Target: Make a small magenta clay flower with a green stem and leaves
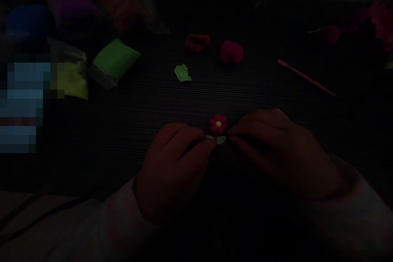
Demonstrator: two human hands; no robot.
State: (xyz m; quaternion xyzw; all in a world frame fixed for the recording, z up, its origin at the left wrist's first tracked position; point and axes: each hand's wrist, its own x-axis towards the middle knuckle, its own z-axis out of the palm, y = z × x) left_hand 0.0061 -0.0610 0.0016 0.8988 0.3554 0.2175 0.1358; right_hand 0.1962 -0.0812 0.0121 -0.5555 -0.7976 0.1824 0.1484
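Observation:
A small clay flower (214, 124) has pink-red petals, a yellow centre, a thin brownish stem and two light green leaves. My left hand (176, 159) is closed at its left, thumb and finger pinching at the stem and left leaf. Just right of the flower is my right hand (276, 147), its thumb and fingertips drawn together beside the right leaf (221, 140). Whether anything sits between those fingertips is too dark to make out. Beyond the hands lie a scrap of light green clay (182, 73), a pink-red clay lump (231, 52) and an orange-brown clay piece (197, 43).
A thin pink modelling tool (307, 77) lies at the right. Bags of coloured clay crowd the upper left, including a green one (116, 60), a yellow one (73, 80) and a purple one (72, 4). Dim pink-red shapes (382, 24) sit far right. The scene is very dark.

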